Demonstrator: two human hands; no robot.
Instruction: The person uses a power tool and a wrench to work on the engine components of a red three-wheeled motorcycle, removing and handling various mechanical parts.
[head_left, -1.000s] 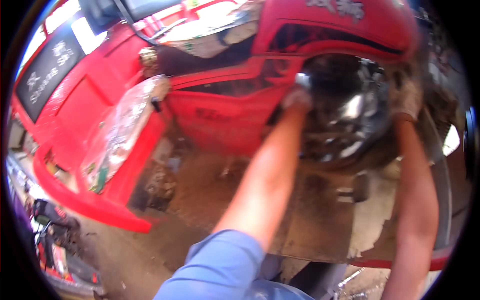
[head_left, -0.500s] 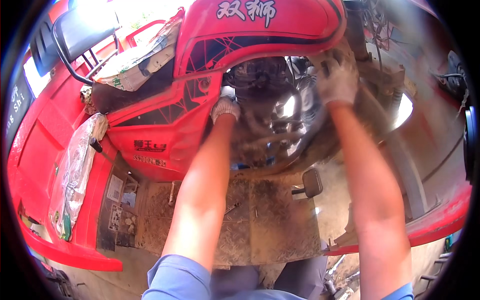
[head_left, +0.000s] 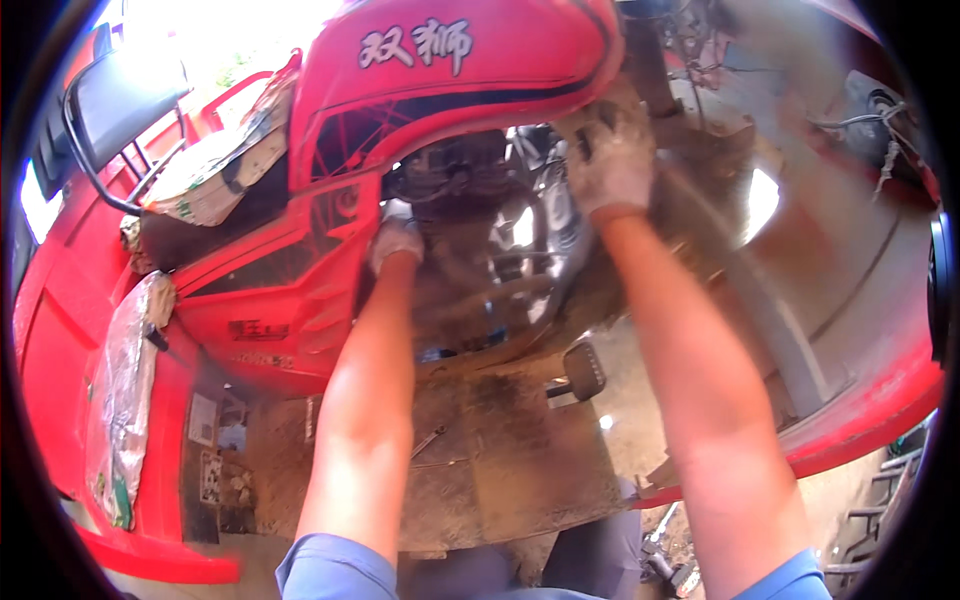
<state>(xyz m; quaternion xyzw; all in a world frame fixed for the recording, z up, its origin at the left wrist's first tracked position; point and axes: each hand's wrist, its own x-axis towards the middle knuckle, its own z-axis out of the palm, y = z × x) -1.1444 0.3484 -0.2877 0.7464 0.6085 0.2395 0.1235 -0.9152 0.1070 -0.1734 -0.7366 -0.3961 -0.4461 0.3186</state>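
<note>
My left hand, in a pale work glove, reaches past the edge of the red side panel towards the dark engine. Its fingers are mostly hidden and blurred, so I cannot tell whether it grips anything. Higher up and to the right is my right hand, also in a dirty pale glove. Its fingers are spread against a dusty brown part beneath the front end of the red fuel tank; no object shows in them. Shiny metal engine parts lie between the two hands.
Below the engine is a dirty textured footboard with a wrench on it. A black pedal stands at its right. A seat covered by a sack is at left, with a backrest. A red-edged front fender curves along the right.
My view has shifted, so the vehicle and both hands appear further left. Both hands stay by the engine area; the right hand's fingers look more spread than before.
</note>
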